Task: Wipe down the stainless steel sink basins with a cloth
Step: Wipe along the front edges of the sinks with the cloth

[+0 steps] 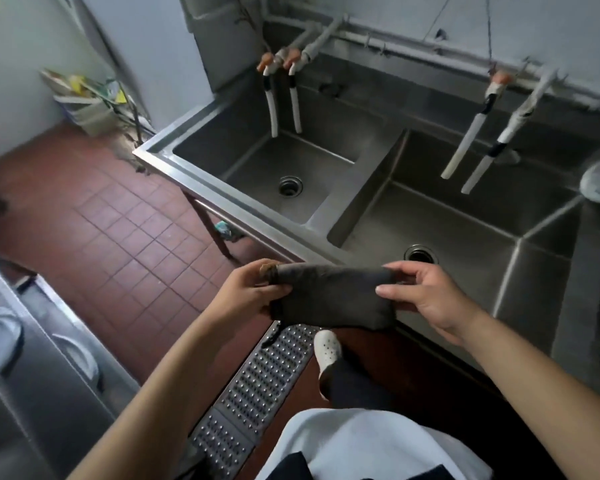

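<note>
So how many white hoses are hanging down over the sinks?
4. Two white hoses hang side by side over the left basin; two more slant over the middle basin. Others could be out of view to the right.

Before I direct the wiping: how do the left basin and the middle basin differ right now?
The left basin lies farther from the cloth; the middle basin lies just beyond it. The left basin's hoses hang nearly straight down; the middle basin's slant. Both are steel, each with a round drain.
</note>
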{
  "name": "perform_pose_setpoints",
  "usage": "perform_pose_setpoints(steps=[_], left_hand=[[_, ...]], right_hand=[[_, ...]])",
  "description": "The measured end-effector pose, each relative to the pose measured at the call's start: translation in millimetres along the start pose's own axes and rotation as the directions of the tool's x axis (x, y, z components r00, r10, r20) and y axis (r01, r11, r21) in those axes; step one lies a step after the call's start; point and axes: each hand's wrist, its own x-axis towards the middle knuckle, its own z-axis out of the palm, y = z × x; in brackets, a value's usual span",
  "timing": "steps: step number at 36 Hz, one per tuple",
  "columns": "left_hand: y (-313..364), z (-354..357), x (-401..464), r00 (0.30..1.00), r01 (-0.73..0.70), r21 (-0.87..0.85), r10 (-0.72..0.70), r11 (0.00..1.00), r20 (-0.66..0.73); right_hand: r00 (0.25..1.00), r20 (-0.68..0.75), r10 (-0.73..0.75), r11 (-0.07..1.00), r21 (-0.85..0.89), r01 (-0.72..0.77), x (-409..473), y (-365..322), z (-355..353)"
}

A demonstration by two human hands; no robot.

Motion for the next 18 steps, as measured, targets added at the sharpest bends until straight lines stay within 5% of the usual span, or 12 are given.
perform_pose_setpoints(steps=[12, 18], left_hand=[[11, -129, 108, 0.934, 0.065, 0.187, 0.007, 0.98, -0.358], [29, -190, 151, 0.856, 0.14, 0.185, -0.025, 0.973, -0.516]], right_hand=[[0.955, 0.219, -0.199, 0.824, -0.491, 0.284, 227, -69, 100], [0.906, 0.344, -0.245, 0.767, -0.503, 0.399, 318, -106, 161]])
